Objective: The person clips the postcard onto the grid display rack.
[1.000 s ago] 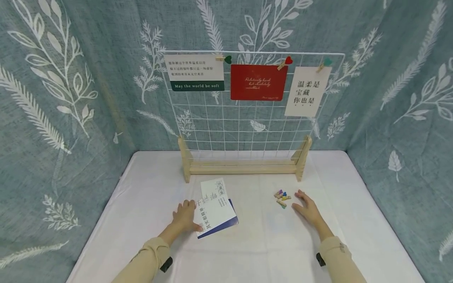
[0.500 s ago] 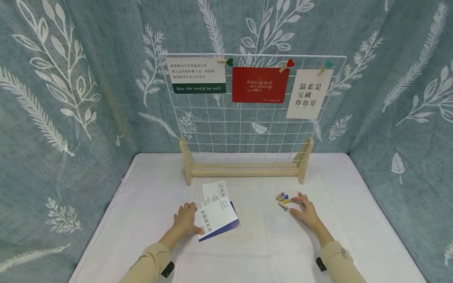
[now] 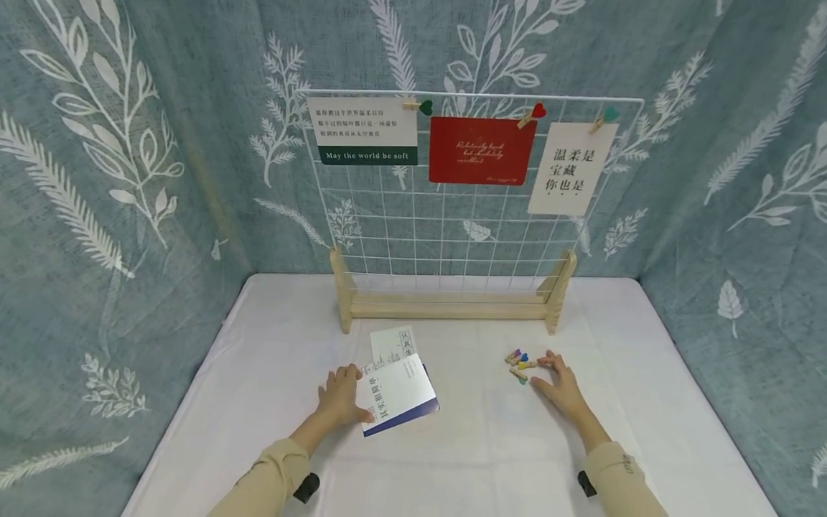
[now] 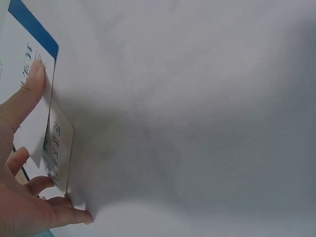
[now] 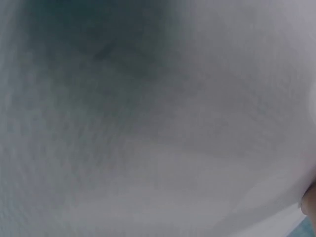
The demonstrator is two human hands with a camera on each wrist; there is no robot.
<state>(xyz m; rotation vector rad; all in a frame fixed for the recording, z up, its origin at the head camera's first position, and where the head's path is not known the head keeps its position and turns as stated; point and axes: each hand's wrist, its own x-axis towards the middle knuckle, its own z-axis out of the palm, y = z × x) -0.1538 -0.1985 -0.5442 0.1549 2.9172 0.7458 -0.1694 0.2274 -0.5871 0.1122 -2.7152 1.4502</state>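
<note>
The left hand (image 3: 339, 398) holds a white rectangular paper card with black print (image 3: 403, 388) at its left edge, thumb on the printed face. A blue-edged card (image 3: 416, 413) sits beneath it. Another white printed card (image 3: 393, 342) extends from the stack toward the white wire grid rack with a wooden base (image 3: 446, 310). The right hand (image 3: 563, 388) is beside the small wooden clips with coloured hearts (image 3: 527, 365), thumb and forefinger moderately apart; fingertip contact cannot be determined. Cards and clips are on the white cloth-covered table (image 3: 478, 452).
</note>
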